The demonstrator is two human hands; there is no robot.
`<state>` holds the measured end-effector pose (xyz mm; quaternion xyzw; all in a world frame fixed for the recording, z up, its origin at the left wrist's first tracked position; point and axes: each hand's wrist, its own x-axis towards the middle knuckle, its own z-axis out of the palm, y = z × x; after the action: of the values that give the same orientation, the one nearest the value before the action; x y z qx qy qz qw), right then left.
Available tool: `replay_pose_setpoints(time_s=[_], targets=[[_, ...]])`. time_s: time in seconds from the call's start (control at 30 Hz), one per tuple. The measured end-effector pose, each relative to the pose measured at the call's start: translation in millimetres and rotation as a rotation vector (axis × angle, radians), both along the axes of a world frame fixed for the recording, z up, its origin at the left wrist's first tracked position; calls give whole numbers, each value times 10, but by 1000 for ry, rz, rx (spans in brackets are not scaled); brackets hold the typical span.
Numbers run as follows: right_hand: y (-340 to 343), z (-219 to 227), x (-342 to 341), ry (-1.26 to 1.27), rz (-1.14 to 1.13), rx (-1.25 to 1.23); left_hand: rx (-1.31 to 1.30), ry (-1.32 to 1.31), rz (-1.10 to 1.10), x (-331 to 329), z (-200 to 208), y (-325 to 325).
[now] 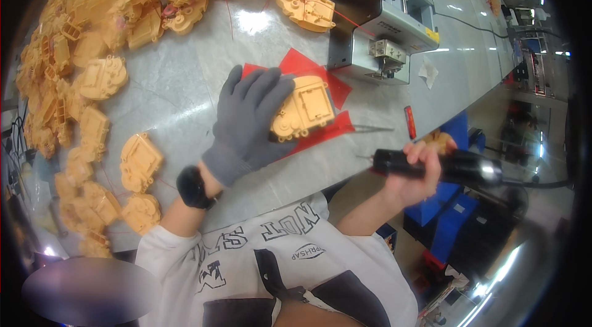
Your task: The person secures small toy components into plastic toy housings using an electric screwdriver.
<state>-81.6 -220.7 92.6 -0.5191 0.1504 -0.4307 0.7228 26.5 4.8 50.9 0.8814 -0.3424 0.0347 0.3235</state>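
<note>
My left hand (250,117), in a grey glove, grips the left side of a yellow plastic housing (306,108). The fingers reach over its upper left edge, and part of the glove hides that side. Under the housing lie red sheets (297,62) on the grey table. To the right, my bare right hand (424,173) is wrapped round a black electric screwdriver (456,167), held level near the table's front edge. Its thin bit points left toward the housing, well apart from it. Tweezers (373,128) and a small red tool (410,122) lie between the two hands.
Yellow housings (98,25) are heaped along the left and far side, some with red wires. Several loose ones (140,162) lie left of my gloved hand. A grey and black screw-feeding machine (390,49) stands at far right. Blue bins (453,216) sit beyond the table edge.
</note>
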Motion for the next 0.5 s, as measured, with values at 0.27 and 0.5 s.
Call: replay_pose_setpoints(time_s=[0.27, 0.5], targets=[[-55, 30, -50, -19, 87, -22, -262, 118, -68, -22, 101, -57], [-53, 23, -86, -23, 79, -13, -398, 511, -32, 141, 202, -51]])
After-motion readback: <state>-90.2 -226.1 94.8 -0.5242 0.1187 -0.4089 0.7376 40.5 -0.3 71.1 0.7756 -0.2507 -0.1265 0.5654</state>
